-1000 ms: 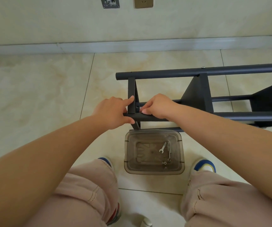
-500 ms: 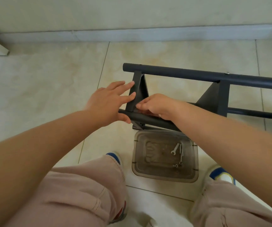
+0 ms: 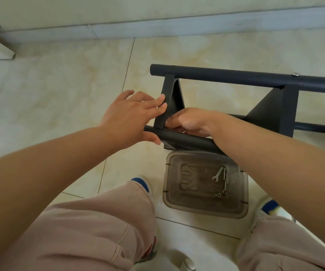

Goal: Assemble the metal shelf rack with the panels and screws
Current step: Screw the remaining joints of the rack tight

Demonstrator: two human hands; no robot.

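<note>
The fingers (image 3: pixel 153 102) of the left hand (image 3: pixel 126 118) are straight and spread, their tips resting against the outer face of the rack's end panel (image 3: pixel 167 106), while the thumb lies on the near tube (image 3: pixel 187 139) below; they are released, not wrapped round anything. The right hand (image 3: pixel 189 122) sits just at 3 o'clock of that panel with its fingers curled inward against the panel's lower inner edge, above the near tube; whether they pinch a screw there cannot be told.

In the head view, the dark metal shelf rack (image 3: pixel 255 79) lies on its side on the tiled floor (image 3: pixel 60 90), from centre frame out toward 3 o'clock. Its far tube (image 3: pixel 226 75) runs across the upper right with a small screw head (image 3: pixel 295 74) on top, and a second panel (image 3: pixel 275 112) stands between the tubes further right.

At 6 o'clock of the hands, touching the floor just beside the near tube, is a clear plastic container (image 3: pixel 204 208). Inside it lie a small wrench (image 3: pixel 217 174) and a few loose screws (image 3: pixel 218 195). Both knees in pale trousers (image 3: pixel 91 227) fill the bottom, with a blue-toed shoe (image 3: pixel 141 182) to the container's left.
</note>
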